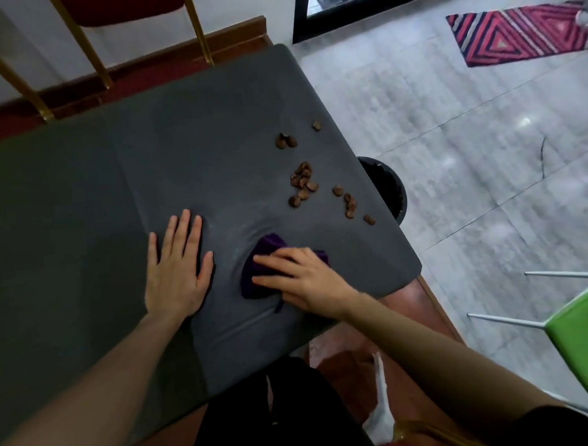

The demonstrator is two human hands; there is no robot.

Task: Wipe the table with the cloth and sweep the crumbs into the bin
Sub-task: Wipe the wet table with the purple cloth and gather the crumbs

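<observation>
Pressing purple cloth [254, 274] flat under my right hand [301, 279] | left hand [177, 270] spread open, bracing table [85, 196] | cloth soft, bunches: press its middle | crumbs [304, 182] beyond right hand, light, scatter-prone | bin [389, 189] past them

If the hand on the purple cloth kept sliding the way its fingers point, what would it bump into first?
The right hand on the purple cloth points across the table toward the left hand, lying flat close by. It would probably meet that hand's thumb first; the crumbs lie off to the side.
</observation>
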